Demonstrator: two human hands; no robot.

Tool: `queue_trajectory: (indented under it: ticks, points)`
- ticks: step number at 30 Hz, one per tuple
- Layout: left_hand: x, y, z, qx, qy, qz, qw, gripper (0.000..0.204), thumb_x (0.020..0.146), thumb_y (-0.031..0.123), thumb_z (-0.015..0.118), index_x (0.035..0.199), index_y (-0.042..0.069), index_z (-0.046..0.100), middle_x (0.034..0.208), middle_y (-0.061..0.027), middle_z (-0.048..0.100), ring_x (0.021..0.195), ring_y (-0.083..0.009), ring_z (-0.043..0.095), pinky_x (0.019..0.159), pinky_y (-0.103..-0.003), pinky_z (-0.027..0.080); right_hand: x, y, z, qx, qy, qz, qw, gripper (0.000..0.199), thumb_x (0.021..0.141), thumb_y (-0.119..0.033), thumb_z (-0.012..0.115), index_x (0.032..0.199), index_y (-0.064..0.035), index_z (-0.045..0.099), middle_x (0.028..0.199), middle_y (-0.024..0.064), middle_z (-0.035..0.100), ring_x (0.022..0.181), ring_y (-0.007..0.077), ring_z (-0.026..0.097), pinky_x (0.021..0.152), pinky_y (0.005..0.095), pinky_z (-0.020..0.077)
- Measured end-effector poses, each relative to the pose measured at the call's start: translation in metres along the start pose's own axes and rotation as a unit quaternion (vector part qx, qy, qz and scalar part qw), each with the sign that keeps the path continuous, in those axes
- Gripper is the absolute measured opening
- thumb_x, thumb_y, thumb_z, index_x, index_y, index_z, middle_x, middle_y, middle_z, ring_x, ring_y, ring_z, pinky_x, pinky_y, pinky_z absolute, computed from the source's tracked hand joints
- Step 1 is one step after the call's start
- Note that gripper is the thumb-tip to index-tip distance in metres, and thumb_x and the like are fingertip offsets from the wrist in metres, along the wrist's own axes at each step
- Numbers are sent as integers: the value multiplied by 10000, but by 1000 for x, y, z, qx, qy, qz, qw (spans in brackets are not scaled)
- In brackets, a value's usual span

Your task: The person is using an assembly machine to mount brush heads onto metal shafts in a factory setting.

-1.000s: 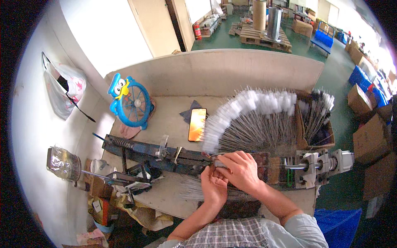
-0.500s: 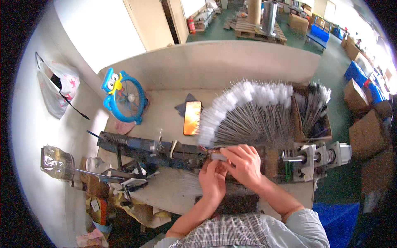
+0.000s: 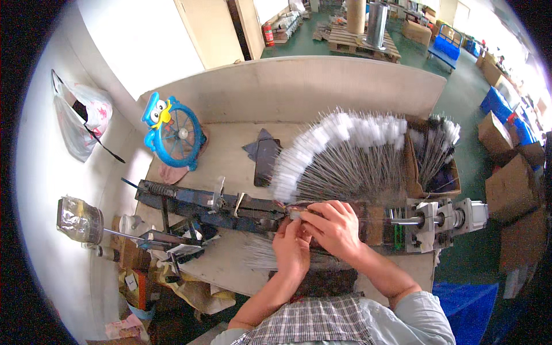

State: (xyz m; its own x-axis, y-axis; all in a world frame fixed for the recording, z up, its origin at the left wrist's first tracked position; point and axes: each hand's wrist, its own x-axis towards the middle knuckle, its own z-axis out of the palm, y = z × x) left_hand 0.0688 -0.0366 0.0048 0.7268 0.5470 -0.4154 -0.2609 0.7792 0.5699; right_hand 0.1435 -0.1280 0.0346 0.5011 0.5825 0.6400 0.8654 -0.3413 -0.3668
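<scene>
Both hands meet at the middle of a long dark metal machine (image 3: 213, 204) lying across the wooden bench (image 3: 230, 155). My left hand (image 3: 291, 248) pinches a small pale piece at the machine's rail, fingers closed. My right hand (image 3: 332, 227) is curled over the rail just beside it, and what it holds is hidden under the fingers. Behind the hands lies a big fan of thin wire brushes with white fluffy tips (image 3: 339, 155). More thin wires (image 3: 261, 259) lie on the bench below my left hand.
A motor and bracket (image 3: 440, 221) end the machine at the right. A cardboard box of more brushes (image 3: 434, 158) stands at back right. A dark phone (image 3: 265, 161), a blue cartoon fan (image 3: 172, 135), a clear jar (image 3: 77, 218) and a hanging plastic bag (image 3: 80, 118) lie to the left.
Both hands stay at the same spot on the machine rail, fingers shifting slightly. The phone's screen, lit earlier, is now dark.
</scene>
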Motion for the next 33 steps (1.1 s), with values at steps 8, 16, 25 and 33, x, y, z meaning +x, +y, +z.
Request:
queue_trajectory:
  ticks: [8,16,25,33]
  points:
    - [-4,5,-1,-68,-34,-14,997,371,927,348,422,1040,4,503,1024,-108,559,960,-202,546,867,-346,459,3,3,-25,2,-25,31,999,264,647,-226,710,882,-110,676,872,0,633,839,179,580,735,325,432]
    - [-12,15,2,-47,-68,-52,995,606,930,502,339,1215,-30,388,1207,-171,445,1116,-265,458,962,-395,400,-9,13,-32,-31,-100,-1,995,79,689,-155,608,751,-106,599,739,11,575,785,201,530,715,354,416]
    - [-22,6,-19,164,-92,-69,980,589,920,411,430,1317,3,281,1292,-169,396,1180,-268,429,971,-396,388,-25,20,-52,61,-60,22,996,170,715,-142,602,870,-79,632,795,31,619,800,214,581,688,346,449]
    - [-15,84,-165,133,83,69,985,202,896,226,535,993,49,549,989,-61,594,911,-158,559,821,-304,476,-79,21,-45,103,-181,74,975,147,722,-133,604,858,-80,622,741,67,599,734,252,610,620,374,506]
